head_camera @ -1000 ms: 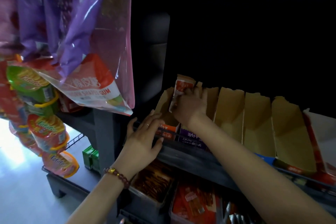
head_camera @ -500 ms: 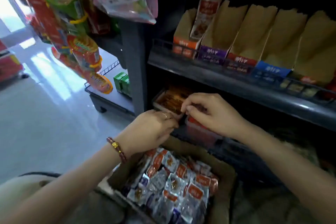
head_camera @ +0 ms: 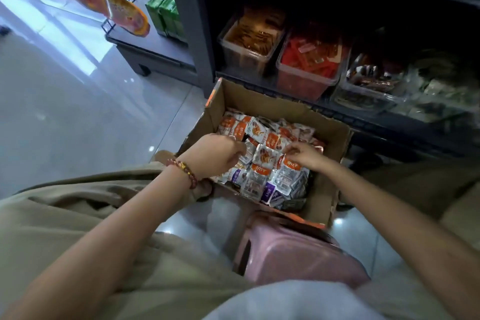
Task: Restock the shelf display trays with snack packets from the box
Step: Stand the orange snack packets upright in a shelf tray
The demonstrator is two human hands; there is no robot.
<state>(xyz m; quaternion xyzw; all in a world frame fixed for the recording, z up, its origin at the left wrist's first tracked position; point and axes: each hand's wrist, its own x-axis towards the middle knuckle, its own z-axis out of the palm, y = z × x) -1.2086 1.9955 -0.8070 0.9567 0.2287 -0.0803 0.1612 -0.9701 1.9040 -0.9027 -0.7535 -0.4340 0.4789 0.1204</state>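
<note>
- Looking straight down past a lap in beige fabric (head_camera: pixel 78 215) and a pink stool (head_camera: pixel 298 254) tucked between the knees, just beside the near wall of the box.
- Left hand (head_camera: pixel 215 154), bead bracelet (head_camera: pixel 185 170) on the wrist, reaching in over the box's left wall. Fingers curled down into the pile with the tips buried, so no telling whether gripping anything.
- Right hand (head_camera: pixel 302 154) in from the other side, thumb and fingertips pinched narrow on the top edge of an orange-topped packet (head_camera: pixel 289 165) near the middle of the pile.
- Snack packets (head_camera: pixel 262 156) heaped loose inside the open cardboard box (head_camera: pixel 335 143), mostly clear with orange headers, plus a few purple ones toward the near edge.
- Box parked on pale floor tiles (head_camera: pixel 65 99), far wall right by the bottom shelf (head_camera: pixel 337 112).
- Behind that, clear tubs lined up on the shelf: brown sticks in the left tub (head_camera: pixel 249 41), red packs in the next tub (head_camera: pixel 306 67), more off to the right too dark to make out.
- Farthest off on the left, green cartons (head_camera: pixel 166 14) on a low wire-edged rack, and hanging snack bags (head_camera: pixel 124 15) up in the corner, pretty blurry.
</note>
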